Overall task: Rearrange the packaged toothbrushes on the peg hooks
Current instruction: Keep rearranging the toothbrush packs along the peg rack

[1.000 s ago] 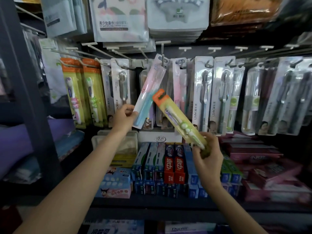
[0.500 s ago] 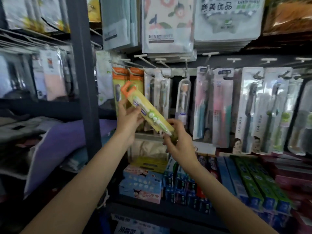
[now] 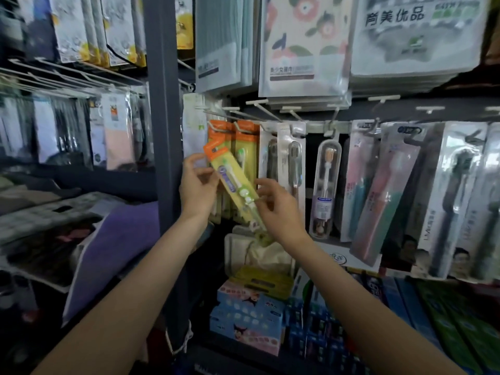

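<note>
A yellow toothbrush pack with an orange top (image 3: 233, 182) is held tilted in front of the peg hooks. My left hand (image 3: 197, 185) pinches its upper left edge. My right hand (image 3: 276, 205) grips its lower end. Its orange top sits just below two matching orange-and-yellow packs (image 3: 244, 142) that hang on the leftmost hooks (image 3: 216, 115). To the right hang grey toothbrush packs (image 3: 293, 161), a clear-cased brush (image 3: 326, 182) and pink-and-teal packs (image 3: 378, 196).
A dark upright shelf post (image 3: 162, 131) stands just left of my left hand. Towel packs (image 3: 303, 50) hang above the hooks. Boxed toothpaste (image 3: 319, 326) and tissue boxes (image 3: 249, 315) fill the shelf below. Folded purple cloth (image 3: 116, 247) lies at the left.
My left hand let go of the pink-and-blue pack, which now hangs at the right, and took hold of the yellow pack. Both hands carried it left and up toward the orange packs.
</note>
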The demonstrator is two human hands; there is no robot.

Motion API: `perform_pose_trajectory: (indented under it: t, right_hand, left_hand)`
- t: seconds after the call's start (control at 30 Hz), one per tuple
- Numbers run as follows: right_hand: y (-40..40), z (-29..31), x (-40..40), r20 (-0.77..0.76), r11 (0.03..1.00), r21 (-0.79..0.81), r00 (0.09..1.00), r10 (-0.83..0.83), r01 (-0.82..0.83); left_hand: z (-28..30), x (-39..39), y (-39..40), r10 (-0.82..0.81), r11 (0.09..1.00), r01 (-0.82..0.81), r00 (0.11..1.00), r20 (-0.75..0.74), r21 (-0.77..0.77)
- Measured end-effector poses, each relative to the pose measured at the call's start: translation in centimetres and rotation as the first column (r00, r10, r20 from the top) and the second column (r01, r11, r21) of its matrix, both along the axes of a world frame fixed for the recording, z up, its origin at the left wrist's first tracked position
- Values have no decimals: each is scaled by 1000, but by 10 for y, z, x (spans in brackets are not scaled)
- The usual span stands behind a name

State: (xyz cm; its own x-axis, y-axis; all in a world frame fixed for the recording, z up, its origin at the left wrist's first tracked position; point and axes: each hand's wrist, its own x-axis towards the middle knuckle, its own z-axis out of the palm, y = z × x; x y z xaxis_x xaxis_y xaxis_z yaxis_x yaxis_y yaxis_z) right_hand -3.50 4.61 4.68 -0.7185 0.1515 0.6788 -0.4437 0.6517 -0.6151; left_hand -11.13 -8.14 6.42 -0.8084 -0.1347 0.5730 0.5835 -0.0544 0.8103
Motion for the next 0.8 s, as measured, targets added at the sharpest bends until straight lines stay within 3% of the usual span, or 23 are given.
perform_pose_trajectory:
  t: [0.17,0.3,0.5,0.67,0.8]
  right_hand:
    - [30,0,14,-185,963,86,954,-235,254]
    - [46,2,21,-230,899,223,916,-327,377]
    - [48,4,22,-298,842,340,897,-327,419]
    - [53,1,19,-289,865,318,909,-302,388]
    - [52,-1,20,-332,841,355,896,-295,408]
  left_hand:
    - [8,-18,8,113,984,-115,993,-20,-139]
    - [16,-31,12,135,952,-112,989,63,-286]
    - [16,-33,22,274,870,-240,961,19,-431]
    - [16,-35,28,469,690,-391,882,-34,-609]
    - [18,-35,28,467,699,-403,883,-50,-590]
